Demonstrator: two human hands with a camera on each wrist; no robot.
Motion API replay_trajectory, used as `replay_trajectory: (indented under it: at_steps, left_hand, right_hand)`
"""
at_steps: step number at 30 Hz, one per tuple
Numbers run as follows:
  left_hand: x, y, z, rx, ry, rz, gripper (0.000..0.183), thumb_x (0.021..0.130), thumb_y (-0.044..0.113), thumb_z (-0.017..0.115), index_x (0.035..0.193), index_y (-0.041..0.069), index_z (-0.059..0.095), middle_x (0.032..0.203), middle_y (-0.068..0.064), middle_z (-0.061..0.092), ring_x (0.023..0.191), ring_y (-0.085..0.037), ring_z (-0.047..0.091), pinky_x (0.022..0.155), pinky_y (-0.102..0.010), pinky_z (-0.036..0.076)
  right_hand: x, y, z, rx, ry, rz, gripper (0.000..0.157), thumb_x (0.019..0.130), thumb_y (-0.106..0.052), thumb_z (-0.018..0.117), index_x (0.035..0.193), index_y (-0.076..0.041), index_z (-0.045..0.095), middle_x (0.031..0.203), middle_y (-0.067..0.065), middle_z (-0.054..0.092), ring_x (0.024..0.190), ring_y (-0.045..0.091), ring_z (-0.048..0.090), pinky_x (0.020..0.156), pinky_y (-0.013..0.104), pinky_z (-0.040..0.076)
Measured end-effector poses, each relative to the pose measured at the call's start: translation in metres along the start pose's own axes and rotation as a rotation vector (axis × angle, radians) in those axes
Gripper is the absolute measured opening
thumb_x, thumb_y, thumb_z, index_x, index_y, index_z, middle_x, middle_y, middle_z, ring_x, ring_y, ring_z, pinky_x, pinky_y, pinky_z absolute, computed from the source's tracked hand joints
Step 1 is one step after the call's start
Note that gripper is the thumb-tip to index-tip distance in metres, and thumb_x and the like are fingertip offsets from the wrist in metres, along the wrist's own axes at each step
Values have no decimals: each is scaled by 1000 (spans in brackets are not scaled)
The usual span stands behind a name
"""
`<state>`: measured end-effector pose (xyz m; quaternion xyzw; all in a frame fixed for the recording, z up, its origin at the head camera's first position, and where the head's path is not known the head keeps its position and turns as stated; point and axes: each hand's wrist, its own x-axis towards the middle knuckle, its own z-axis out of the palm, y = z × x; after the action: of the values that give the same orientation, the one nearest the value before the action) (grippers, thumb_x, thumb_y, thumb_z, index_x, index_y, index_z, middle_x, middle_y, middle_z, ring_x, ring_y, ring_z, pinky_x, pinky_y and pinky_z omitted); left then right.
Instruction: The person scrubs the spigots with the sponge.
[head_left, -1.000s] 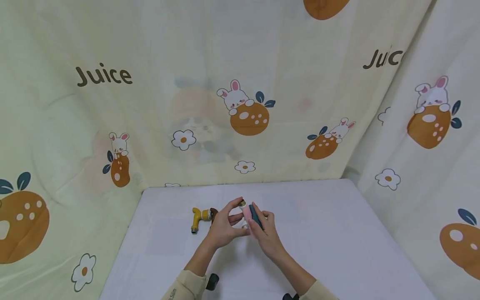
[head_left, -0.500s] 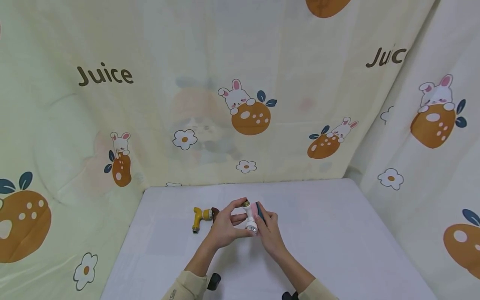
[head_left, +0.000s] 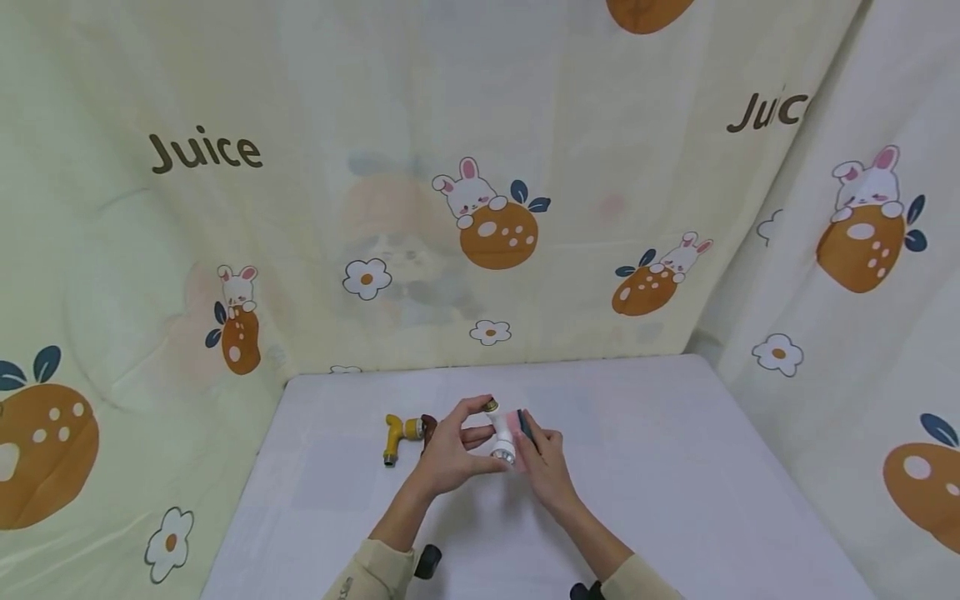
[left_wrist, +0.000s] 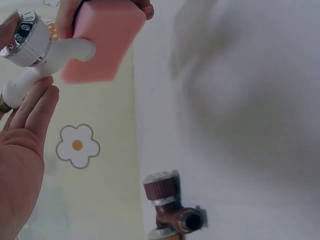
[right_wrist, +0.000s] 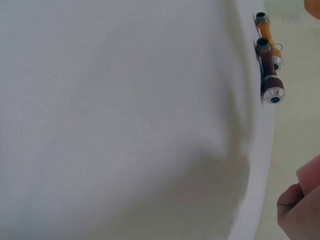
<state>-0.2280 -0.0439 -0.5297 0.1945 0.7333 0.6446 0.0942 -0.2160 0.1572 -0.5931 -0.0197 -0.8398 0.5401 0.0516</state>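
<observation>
Nearest, two beige sleeves reach in over the white counter, a black wrist device beside the left one. Beyond them the left hand holds a white tap end to end, thumb at the knob and forefinger at the brass threaded end, raised above the counter. The right hand pinches a pink sponge with a dark backing, thumb on one side and fingers on the other. The key relation: the tap lies between the hands, just right of the left palm, its long axis running from the knob near the person to the thread away from them, while the sponge stands close along its right side, the right hand being the nearer to that flank. The left wrist view sets the spout against the pink face, though whether they touch is hard to say. A second ago the sponge covered much of the tap's body; now it has slid rightward and the white body shows. Farther off, a yellow tap and a brown tap lie on the counter, before the printed curtain.
</observation>
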Motion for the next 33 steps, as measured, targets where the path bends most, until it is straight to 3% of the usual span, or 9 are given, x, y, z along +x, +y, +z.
replay_trajectory:
  at_steps: [4,7,13,17,21,26,30,33]
  left_hand:
    - [-2,-9,-6,-20,83,-36,94,77,24,95,150,19,36,156,-9,45,129,-30,66,100,-49,58]
    - [-2,-16,-12,-62,157,-38,97,78,26,94,147,18,28,157,-12,42,128,-30,66,102,-45,57]
    - [1,-24,-20,-245,279,-48,106,79,21,93,157,27,21,149,-13,38,123,-27,69,94,-29,60]
    - [2,-25,-23,-341,337,-72,92,84,20,89,157,19,33,142,-13,41,119,-23,70,90,-23,60]
    - [2,-22,-23,-393,371,-93,80,88,20,85,152,11,38,138,-13,47,114,-18,66,92,-22,58]
    - [1,-17,-24,-419,378,-130,69,93,18,79,148,7,38,128,-12,55,106,-16,59,89,-21,56]
    - [-1,-16,-29,-401,356,-171,65,94,20,78,146,4,43,118,-8,59,100,-15,61,90,-23,58]
    - [-2,-15,-34,-363,297,-194,62,94,27,78,144,3,49,116,-6,59,99,-15,63,94,-27,58]
  right_hand:
    - [1,-3,-1,4,56,-38,62,109,-41,51,163,-16,34,138,23,42,120,34,52,99,46,46]
    - [1,-9,0,45,115,-103,62,108,-36,56,163,-18,35,141,21,41,123,34,51,103,49,45]
    - [-5,-31,9,66,142,-345,66,102,-24,66,162,-25,38,143,14,39,127,24,46,102,43,48]
    - [-11,-44,18,-4,106,-510,68,100,-19,66,162,-24,38,150,13,37,129,21,44,100,38,55]
    - [-11,-50,24,-48,88,-588,69,100,-18,67,162,-23,38,155,13,36,129,24,47,98,38,59]
    - [-5,-57,29,-81,97,-631,67,100,-18,67,161,-22,40,156,17,37,131,30,49,98,48,59]
    - [-1,-59,30,-97,78,-642,66,101,-19,65,161,-24,40,157,17,37,137,33,46,101,56,55]
    - [2,-61,31,-94,60,-641,65,101,-19,64,161,-23,40,158,16,37,139,33,43,102,58,54]
